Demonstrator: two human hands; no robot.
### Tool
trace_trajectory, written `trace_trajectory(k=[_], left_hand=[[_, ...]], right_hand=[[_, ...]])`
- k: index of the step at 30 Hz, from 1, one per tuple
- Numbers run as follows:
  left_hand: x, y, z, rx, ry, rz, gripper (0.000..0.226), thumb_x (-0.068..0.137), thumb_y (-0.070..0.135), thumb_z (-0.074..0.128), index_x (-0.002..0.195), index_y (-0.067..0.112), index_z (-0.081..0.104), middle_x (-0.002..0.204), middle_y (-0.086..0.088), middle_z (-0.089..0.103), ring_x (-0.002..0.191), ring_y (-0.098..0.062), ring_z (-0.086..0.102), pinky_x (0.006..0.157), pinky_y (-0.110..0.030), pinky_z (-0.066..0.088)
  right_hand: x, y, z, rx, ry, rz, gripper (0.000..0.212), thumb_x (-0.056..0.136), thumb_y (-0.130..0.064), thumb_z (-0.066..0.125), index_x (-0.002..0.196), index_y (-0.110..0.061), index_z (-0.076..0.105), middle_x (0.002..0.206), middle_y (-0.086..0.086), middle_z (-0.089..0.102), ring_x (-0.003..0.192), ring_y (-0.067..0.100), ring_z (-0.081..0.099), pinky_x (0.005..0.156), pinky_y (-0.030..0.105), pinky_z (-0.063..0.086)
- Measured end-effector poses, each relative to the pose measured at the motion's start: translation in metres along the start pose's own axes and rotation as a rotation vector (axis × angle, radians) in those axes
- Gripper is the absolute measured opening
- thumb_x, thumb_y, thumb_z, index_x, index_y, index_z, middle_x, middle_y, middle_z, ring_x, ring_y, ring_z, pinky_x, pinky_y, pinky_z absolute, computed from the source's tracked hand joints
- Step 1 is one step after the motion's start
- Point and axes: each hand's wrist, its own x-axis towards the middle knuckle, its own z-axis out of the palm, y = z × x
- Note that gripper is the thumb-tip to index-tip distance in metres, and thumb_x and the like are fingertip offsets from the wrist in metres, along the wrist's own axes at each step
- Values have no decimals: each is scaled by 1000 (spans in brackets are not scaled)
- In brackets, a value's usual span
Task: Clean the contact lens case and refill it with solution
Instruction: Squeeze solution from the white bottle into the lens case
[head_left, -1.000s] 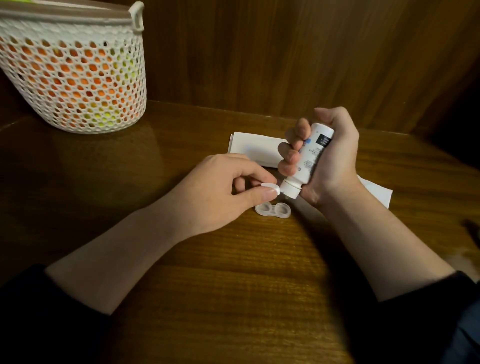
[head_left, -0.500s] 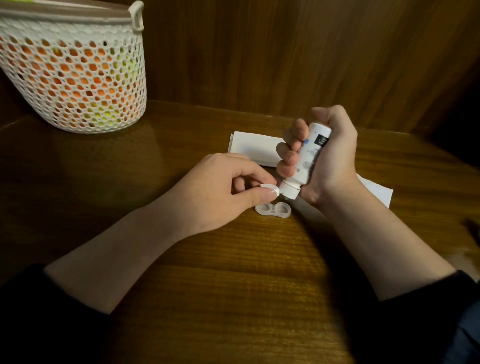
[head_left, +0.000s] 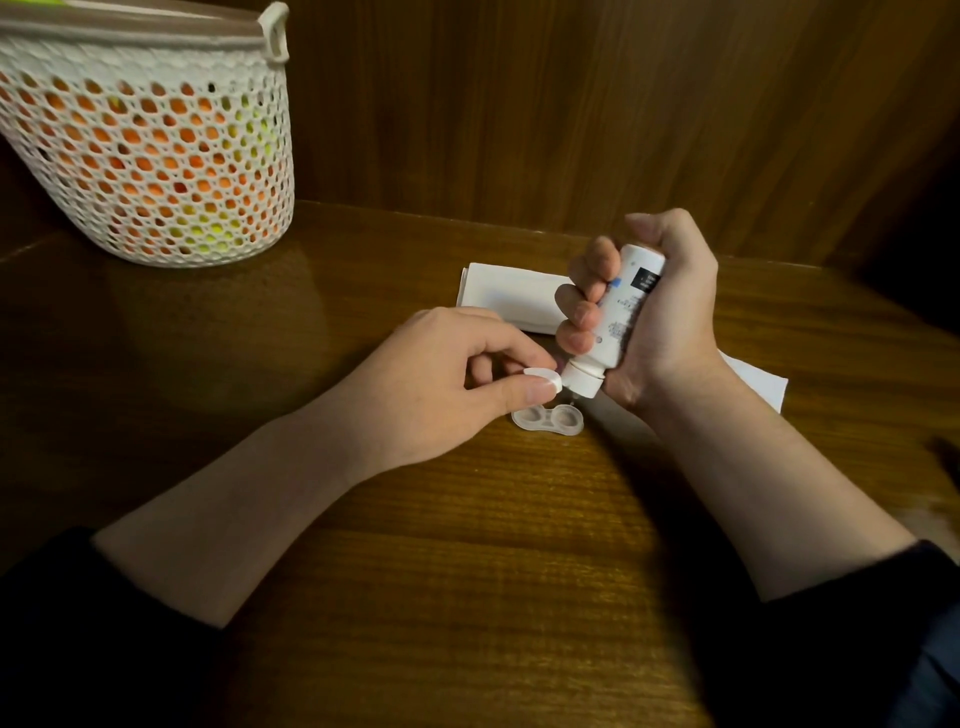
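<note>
Centre frame: right hand (head_left: 660, 317) grips inverted solution bottle (head_left: 621, 317) over open lens case (head_left: 547, 419); left hand (head_left: 447, 379) pinches white cap (head_left: 543, 378).

1. Wooden table (head_left: 467, 597) — dark brown, glossy, grain running left to right.
2. White mesh basket (head_left: 156, 156) stands at the far left.
3. Clear contact lens case (head_left: 548, 420) lies open near centre.
4. White folded paper (head_left: 509, 296) lies beyond the case — extends right.
</note>
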Motion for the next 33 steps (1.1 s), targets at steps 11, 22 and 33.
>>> trace_trajectory(k=[11,22,33], left_hand=[[-1,2,-1,-8,3,-4,23,91,40,76,114,39,80,98,11,70,72,-2,56,61,-10,46],[0,1,-1,4,3,-3,23,90,41,76,113,40,80,96,13,70,73,-1,56,62,-10,46],[0,0,-2,5,2,12,25,90,43,74,114,39,80,97,13,71,80,-9,60,63,-11,48]], right_hand=[[0,-1,1,-4,-6,11,43,97,-38,43,61,-15,45,55,0,42,43,14,40,44,19,36],[-1,-1,2,-26,11,2,43,98,-38,42,61,-16,45,56,0,41,44,14,39,44,20,36],[0,-1,1,-10,-13,-16,42,98,-38,44,63,-15,46,56,0,44,43,14,42,43,19,38]])
